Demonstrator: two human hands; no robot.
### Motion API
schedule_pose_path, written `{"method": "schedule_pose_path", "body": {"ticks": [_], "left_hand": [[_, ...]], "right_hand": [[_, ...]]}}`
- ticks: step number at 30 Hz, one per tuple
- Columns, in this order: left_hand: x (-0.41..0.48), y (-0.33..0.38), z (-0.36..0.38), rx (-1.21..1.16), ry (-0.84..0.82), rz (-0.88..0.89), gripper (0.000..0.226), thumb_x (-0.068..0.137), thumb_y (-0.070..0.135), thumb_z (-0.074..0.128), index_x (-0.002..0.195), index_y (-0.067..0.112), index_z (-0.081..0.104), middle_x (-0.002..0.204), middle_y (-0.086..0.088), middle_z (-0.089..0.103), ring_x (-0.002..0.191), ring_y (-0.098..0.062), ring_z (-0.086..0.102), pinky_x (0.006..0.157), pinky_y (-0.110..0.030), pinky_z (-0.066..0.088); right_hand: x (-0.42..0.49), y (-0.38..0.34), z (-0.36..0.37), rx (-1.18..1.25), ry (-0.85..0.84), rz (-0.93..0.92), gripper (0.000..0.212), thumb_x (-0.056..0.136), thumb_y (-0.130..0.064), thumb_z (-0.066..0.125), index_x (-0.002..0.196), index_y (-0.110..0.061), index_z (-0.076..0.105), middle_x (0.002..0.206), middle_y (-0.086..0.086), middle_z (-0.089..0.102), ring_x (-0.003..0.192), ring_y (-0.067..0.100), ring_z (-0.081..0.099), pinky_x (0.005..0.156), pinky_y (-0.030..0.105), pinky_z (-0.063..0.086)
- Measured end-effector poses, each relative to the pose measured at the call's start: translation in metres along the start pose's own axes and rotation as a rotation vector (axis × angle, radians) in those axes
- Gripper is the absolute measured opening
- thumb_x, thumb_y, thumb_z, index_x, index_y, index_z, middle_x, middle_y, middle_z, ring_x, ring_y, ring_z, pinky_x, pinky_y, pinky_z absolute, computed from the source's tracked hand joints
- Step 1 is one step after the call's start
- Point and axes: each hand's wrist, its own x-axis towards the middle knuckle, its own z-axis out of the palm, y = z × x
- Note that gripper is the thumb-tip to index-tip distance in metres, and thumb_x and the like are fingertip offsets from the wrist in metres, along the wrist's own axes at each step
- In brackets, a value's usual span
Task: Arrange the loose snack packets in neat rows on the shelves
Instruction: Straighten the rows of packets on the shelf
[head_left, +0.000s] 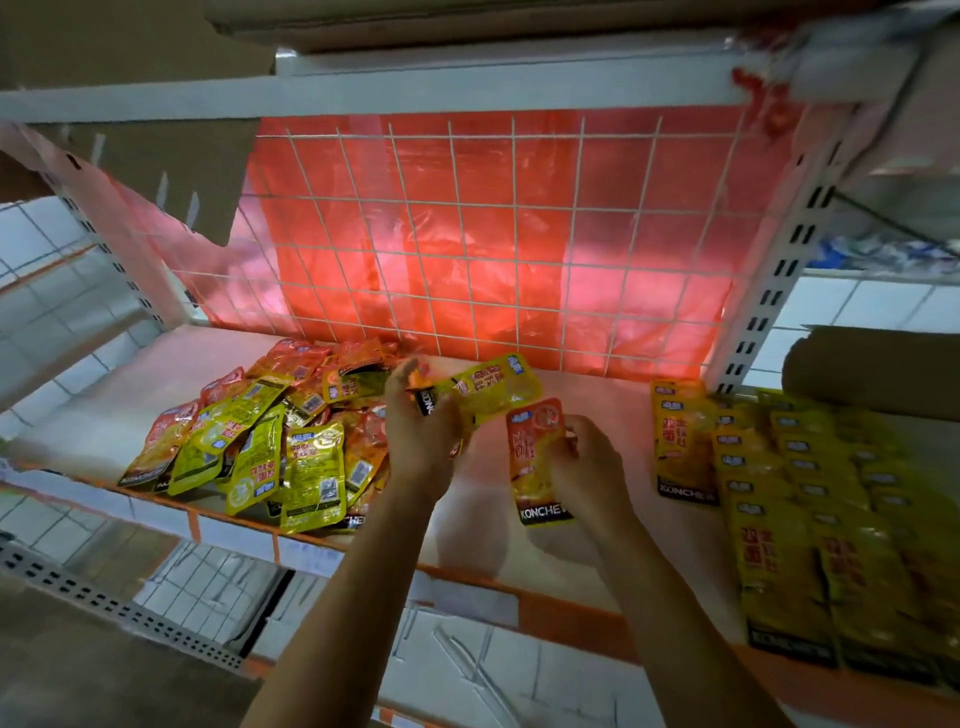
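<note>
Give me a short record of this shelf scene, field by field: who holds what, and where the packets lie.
Left hand: holds a yellow packet
Right hand: holds an orange packet
Loose pile: mixed yellow and orange packets, on the left of the shelf
Neat rows: overlapping yellow packets, on the right
Back: wire grid in front of a red sheet

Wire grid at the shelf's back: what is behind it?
A red translucent plastic sheet hangs behind the wire grid, glowing with light. Beyond the sheet only blurred shapes show; what they are cannot be told.
</note>
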Motion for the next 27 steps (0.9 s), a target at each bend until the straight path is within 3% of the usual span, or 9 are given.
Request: {"method": "schedule_pose_path", "body": {"ticks": [2,4,7,11,15,17,20,24,27], "left_hand": [[-0.003,-0.003,0.010,-0.101,-0.081,-0.171,0.043,0.087,-0.012,0.055,0.114,0.021,0.055,0.060,0.003,0.062,0.046,-0.010,0.053,0.044,-0.021,0.045],[-0.007,-0.006,0.021,-0.131,-0.175,-0.258,0.031,0.083,-0.015,0.056,0.096,0.012,0.061,0.062,-0.002,0.065,0.049,-0.014,0.059,0.046,-0.023,0.048],[-0.015,-0.015,0.038,-0.094,-0.281,-0.343,0.026,0.080,-0.014,0.061,0.074,0.010,0.056,0.065,-0.007,0.063,0.050,-0.017,0.062,0.046,-0.023,0.049],[-0.028,-0.027,0.066,0.001,-0.356,-0.410,0.020,0.082,-0.003,0.068,0.082,0.014,0.057,0.069,-0.004,0.066,0.055,-0.013,0.063,0.046,-0.020,0.046],[-0.039,-0.034,0.089,0.080,-0.523,-0.424,0.028,0.085,-0.007,0.061,0.109,0.008,0.064,0.099,-0.016,0.072,0.082,-0.027,0.069,0.070,-0.035,0.057],[-0.044,-0.039,0.099,0.152,-0.557,-0.393,0.022,0.086,-0.006,0.060,0.103,0.005,0.068,0.097,-0.015,0.073,0.081,-0.026,0.071,0.067,-0.034,0.058],[-0.050,-0.049,0.109,0.273,-0.558,-0.363,0.012,0.084,-0.002,0.065,0.091,0.006,0.070,0.091,-0.017,0.073,0.081,-0.029,0.070,0.074,-0.043,0.058],[-0.060,-0.061,0.120,0.439,-0.561,-0.310,0.007,0.081,0.009,0.071,0.085,0.015,0.072,0.087,-0.010,0.075,0.085,-0.030,0.071,0.082,-0.046,0.058],[-0.066,-0.067,0.127,0.555,-0.557,-0.265,0.006,0.082,0.016,0.071,0.080,0.022,0.071,0.086,-0.004,0.075,0.085,-0.025,0.071,0.083,-0.049,0.057]], "right_hand": [[0.004,0.007,-0.009,0.041,0.068,0.007,0.026,0.095,-0.023,0.047,0.118,-0.019,0.057,0.114,0.008,0.067,0.097,0.025,0.062,0.073,0.027,0.042],[0.007,0.013,-0.019,0.061,0.120,-0.005,0.028,0.095,-0.025,0.050,0.120,-0.017,0.057,0.108,0.006,0.068,0.096,0.026,0.063,0.074,0.029,0.045],[0.010,0.017,-0.033,0.153,0.147,-0.029,0.029,0.095,-0.029,0.054,0.121,-0.015,0.056,0.096,-0.002,0.066,0.078,0.014,0.063,0.068,0.029,0.051],[0.015,0.029,-0.055,0.112,0.227,-0.029,0.023,0.094,-0.025,0.054,0.116,-0.019,0.058,0.080,-0.019,0.054,0.069,-0.004,0.053,0.057,0.016,0.039],[0.018,0.042,-0.083,0.082,0.311,0.021,0.020,0.094,-0.024,0.052,0.109,-0.013,0.058,0.082,-0.001,0.059,0.080,0.022,0.060,0.064,0.030,0.041],[0.019,0.048,-0.099,0.062,0.387,0.059,0.027,0.094,-0.022,0.051,0.117,-0.011,0.059,0.093,0.004,0.063,0.090,0.025,0.060,0.073,0.031,0.042],[0.022,0.058,-0.125,0.056,0.452,0.097,0.034,0.093,-0.018,0.050,0.124,-0.008,0.057,0.111,0.013,0.064,0.104,0.031,0.059,0.084,0.035,0.044],[0.028,0.070,-0.151,0.082,0.516,0.156,0.031,0.093,-0.018,0.050,0.120,-0.006,0.058,0.109,0.015,0.064,0.102,0.032,0.058,0.077,0.031,0.038],[0.030,0.072,-0.160,0.110,0.507,0.178,0.035,0.093,-0.019,0.049,0.126,-0.011,0.056,0.111,0.010,0.064,0.102,0.029,0.058,0.085,0.036,0.045]]}}
